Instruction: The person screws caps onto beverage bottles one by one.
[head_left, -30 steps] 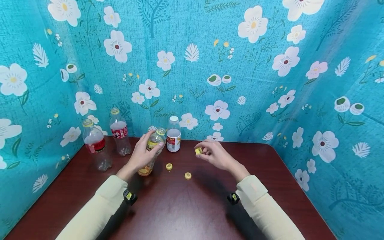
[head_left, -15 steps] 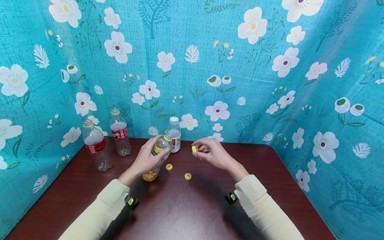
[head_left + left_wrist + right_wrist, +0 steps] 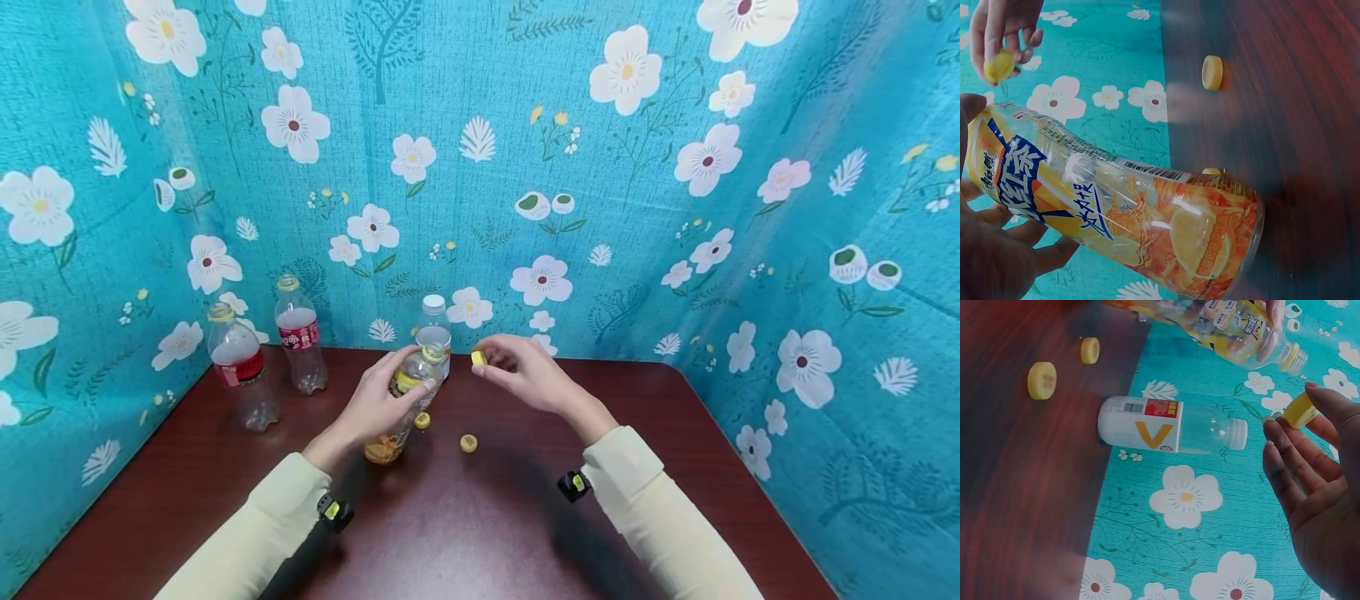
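My left hand [image 3: 375, 400] grips a clear iced tea bottle [image 3: 1116, 194] around its upper part. The bottle leans to the right, and its mouth [image 3: 1297, 359] has no cap on it. Printed lemon slices and orange colour cover its lower part. Between thumb and fingers, my right hand [image 3: 528, 375] pinches a yellow bottle cap [image 3: 1300, 411], held a short way right of the mouth and apart from it. Two more yellow caps lie on the table: one [image 3: 468, 443] nearer me, the other [image 3: 423, 421] beside the tea bottle.
Two bottles with red labels stand at the left, one in front [image 3: 240, 367] and one behind [image 3: 300, 333]. A white-topped bottle [image 3: 1147, 424] stands behind the tea bottle. The dark red table [image 3: 480, 533] meets a blue flowered cloth [image 3: 480, 167] at back and sides.
The left hand has brought the tilted tea bottle rightward and slightly nearer me. The right hand has moved the yellow cap left, so bottle mouth and cap are closer together.
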Demonstrator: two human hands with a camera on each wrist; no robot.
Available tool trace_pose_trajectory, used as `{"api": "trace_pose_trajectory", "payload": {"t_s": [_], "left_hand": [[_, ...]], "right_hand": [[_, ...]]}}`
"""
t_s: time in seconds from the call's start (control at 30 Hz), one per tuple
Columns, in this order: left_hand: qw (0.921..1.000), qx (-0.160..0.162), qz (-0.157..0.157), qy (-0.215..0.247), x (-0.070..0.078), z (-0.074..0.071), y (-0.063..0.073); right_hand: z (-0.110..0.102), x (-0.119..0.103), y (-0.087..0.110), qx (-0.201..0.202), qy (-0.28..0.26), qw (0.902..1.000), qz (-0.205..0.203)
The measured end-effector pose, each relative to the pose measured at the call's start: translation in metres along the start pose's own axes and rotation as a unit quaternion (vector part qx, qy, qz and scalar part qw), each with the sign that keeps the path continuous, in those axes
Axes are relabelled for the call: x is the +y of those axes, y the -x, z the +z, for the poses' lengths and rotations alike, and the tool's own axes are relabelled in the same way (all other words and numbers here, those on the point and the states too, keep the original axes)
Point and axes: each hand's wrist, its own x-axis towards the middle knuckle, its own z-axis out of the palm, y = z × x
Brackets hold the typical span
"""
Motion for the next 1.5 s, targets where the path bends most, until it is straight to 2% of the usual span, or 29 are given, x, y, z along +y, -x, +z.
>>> {"api": "trace_pose_trajectory", "payload": {"t_s": [0.17, 0.4, 0.7, 0.8, 1.07, 1.23, 1.5], "left_hand": [[0.9998, -0.02, 0.004, 0.005, 0.006, 0.006, 0.001], [0.9991, -0.037, 0.02, 0.003, 0.011, 0.014, 0.002], [0.9978, -0.06, 0.027, 0.012, 0.02, 0.022, 0.004], [0.9974, -0.065, 0.03, 0.004, 0.021, 0.024, 0.004], [0.9968, -0.074, 0.028, -0.007, 0.02, 0.027, 0.005], [0.9967, -0.075, 0.03, -0.007, 0.02, 0.027, 0.004], [0.996, -0.088, 0.017, 0.001, 0.022, 0.025, 0.005]], "right_hand": [[-0.005, -0.006, -0.005, -0.003, -0.001, 0.9999, -0.012], [-0.011, -0.01, -0.013, -0.016, 0.026, 0.9993, -0.022], [-0.016, -0.014, -0.013, -0.08, 0.0, 0.9965, -0.026], [-0.017, -0.015, -0.013, -0.089, 0.0, 0.9957, -0.024], [-0.023, -0.017, -0.013, -0.128, -0.006, 0.9912, -0.034], [-0.025, -0.018, -0.015, -0.134, 0.007, 0.99, -0.042], [-0.029, -0.02, -0.016, -0.145, 0.024, 0.9854, -0.085]]}}
